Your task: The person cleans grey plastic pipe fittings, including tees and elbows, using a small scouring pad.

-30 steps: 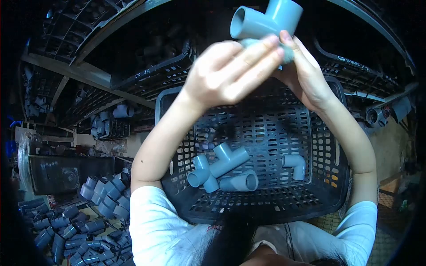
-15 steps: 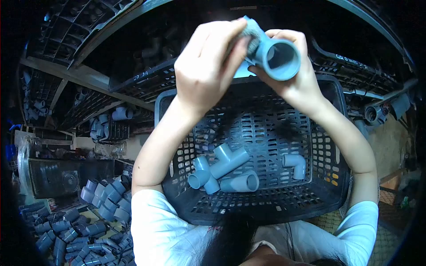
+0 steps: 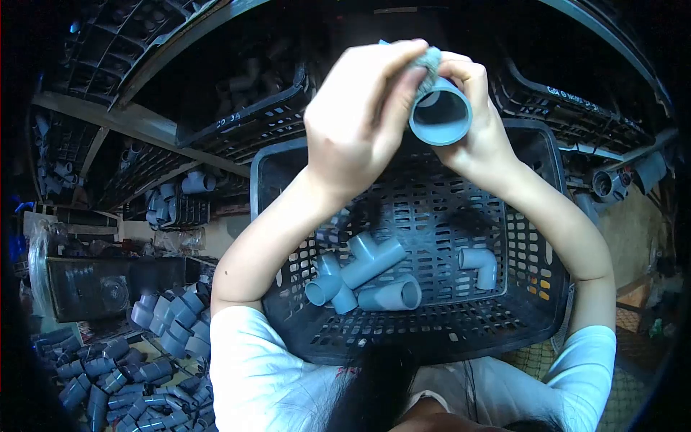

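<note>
In the head view, my right hand (image 3: 481,108) grips a grey plastic pipe fitting (image 3: 440,135) above the far side of a black crate, its round open end turned toward me. My left hand (image 3: 360,108) is closed on a fuzzy grey-green cloth (image 3: 430,65), pressed against the fitting's upper left rim. The rest of the fitting is hidden behind my hands. Below, inside the black plastic crate (image 3: 446,345), lie a tee fitting (image 3: 373,263), another tee (image 3: 330,288), a short pipe piece (image 3: 389,295) and an elbow (image 3: 481,268).
At the lower left, a large heap of grey fittings (image 3: 129,389) covers the floor, with stacked fittings (image 3: 173,320) beside it. Racks with black crates (image 3: 245,119) stand ahead on both sides. A dark box (image 3: 86,288) stands at far left.
The fitting has turned and shifted slightly left and down, its opening facing me more. My left hand has moved a little right, carrying the cloth onto the fitting's rim. The crate's contents stay put.
</note>
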Demonstrator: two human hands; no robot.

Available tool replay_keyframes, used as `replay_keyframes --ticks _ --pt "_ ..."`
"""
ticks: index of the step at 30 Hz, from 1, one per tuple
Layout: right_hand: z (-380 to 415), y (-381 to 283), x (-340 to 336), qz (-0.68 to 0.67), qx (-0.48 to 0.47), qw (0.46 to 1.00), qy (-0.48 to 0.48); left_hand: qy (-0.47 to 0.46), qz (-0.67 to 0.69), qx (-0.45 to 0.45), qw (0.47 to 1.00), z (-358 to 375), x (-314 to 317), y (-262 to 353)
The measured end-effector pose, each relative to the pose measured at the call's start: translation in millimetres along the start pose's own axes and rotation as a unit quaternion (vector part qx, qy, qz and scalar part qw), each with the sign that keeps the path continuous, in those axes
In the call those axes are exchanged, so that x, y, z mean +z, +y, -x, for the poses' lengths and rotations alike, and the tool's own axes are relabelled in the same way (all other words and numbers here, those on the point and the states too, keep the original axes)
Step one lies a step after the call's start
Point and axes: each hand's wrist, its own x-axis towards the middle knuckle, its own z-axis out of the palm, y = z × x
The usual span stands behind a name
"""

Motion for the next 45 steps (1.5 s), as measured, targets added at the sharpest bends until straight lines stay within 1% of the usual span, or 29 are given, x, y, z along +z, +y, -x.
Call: replay_keyframes --ticks 2,3,4,5,6,8,9,10,12,14,16,17,18,19,20,22,23,25,27,30,34,35,37,39,40,41,42,44,45 --pt "-5 6 -8 0.047 -0.035 0.998 -0.007 -0.010 0.017 -0.002 1.000 4 -1 -1" --pt "-9 11 -11 0.067 -0.052 0.996 0.015 -0.019 0.022 0.004 1.000 4 -1 0" --pt "-11 14 -15 0.062 -0.046 0.997 0.032 -0.028 0.027 0.009 0.999 4 0 1" --pt "-10 17 -15 0.036 -0.037 0.998 0.033 -0.024 0.031 -0.013 0.999 4 2 2" --pt "-9 18 -15 0.011 -0.027 0.999 0.035 -0.024 0.031 -0.012 0.999 4 3 2" --pt "-4 12 -10 0.061 -0.067 0.996 -0.011 -0.044 0.029 -0.072 0.996 4 6 -3" --pt "-1 11 -6 0.049 -0.042 0.998 -0.023 -0.043 0.031 -0.069 0.996 6 6 -5" --pt "-2 11 -7 0.050 -0.041 0.998 -0.023 -0.043 0.032 -0.069 0.996 5 5 -7" --pt "-6 15 -12 0.095 -0.064 0.992 -0.043 -0.086 0.078 -0.070 0.991 4 1 -9" --pt "-6 21 -12 0.012 0.016 0.999 -0.037 -0.098 0.088 -0.083 0.988 0 -2 -6" --pt "-6 26 -13 -0.017 0.073 0.997 -0.033 -0.111 0.097 -0.094 0.985 0 -3 -6" --pt "-6 30 -11 -0.042 0.100 0.994 -0.015 -0.103 0.062 -0.065 0.991 2 -3 -9" --pt "-7 30 -12 -0.041 0.100 0.994 -0.013 -0.095 0.028 -0.036 0.994 4 -2 -12" --pt "-8 28 -14 -0.003 0.114 0.993 -0.021 -0.087 0.009 -0.002 0.996 6 0 -11" --pt "-8 26 -15 0.035 0.129 0.991 -0.029 -0.076 -0.007 0.062 0.995 4 4 -12" --pt "-3 25 -10 0.093 0.104 0.990 -0.031 -0.114 -0.052 0.087 0.988 3 -2 -2" --pt "-3 23 -10 0.092 0.108 0.989 -0.038 -0.105 -0.071 0.106 0.986 3 -1 -4" --pt "-6 22 -12 0.090 0.113 0.989 -0.045 -0.086 -0.086 0.087 0.989 3 -2 -7" --pt "-10 24 -17 0.209 -0.039 0.977 -0.017 -0.049 -0.104 0.072 0.991 3 -1 -13" --pt "-10 22 -17 0.205 -0.025 0.978 -0.015 -0.052 -0.091 0.092 0.990 2 -3 -14" --pt "-12 28 -23 0.212 -0.027 0.977 -0.001 -0.094 -0.049 0.110 0.988 1 -2 -14" --pt "-13 31 -26 0.227 -0.041 0.973 -0.020 -0.090 -0.050 0.106 0.989 0 -2 -18" --pt "-14 31 -30 0.242 -0.055 0.968 -0.039 -0.086 -0.072 0.066 0.991 2 -5 -25" --pt "-16 28 -33 0.222 -0.010 0.974 -0.031 -0.093 -0.093 0.053 0.990 5 -5 -27" --pt "-17 29 -36 0.222 -0.010 0.975 -0.031 -0.119 -0.095 0.023 0.988 7 -4 -25" --pt "-19 31 -39 0.252 -0.034 0.967 -0.024 -0.145 -0.098 -0.008 0.985 8 -3 -23" --pt "-19 34 -42 0.281 -0.058 0.958 -0.017 -0.145 -0.098 -0.008 0.985 9 -3 -19" --pt "-17 38 -41 0.293 -0.061 0.954 -0.009 -0.203 -0.038 -0.129 0.970 8 -4 -13" --pt "-17 37 -40 0.300 -0.066 0.952 -0.007 -0.209 -0.005 -0.169 0.963 7 -4 -12"
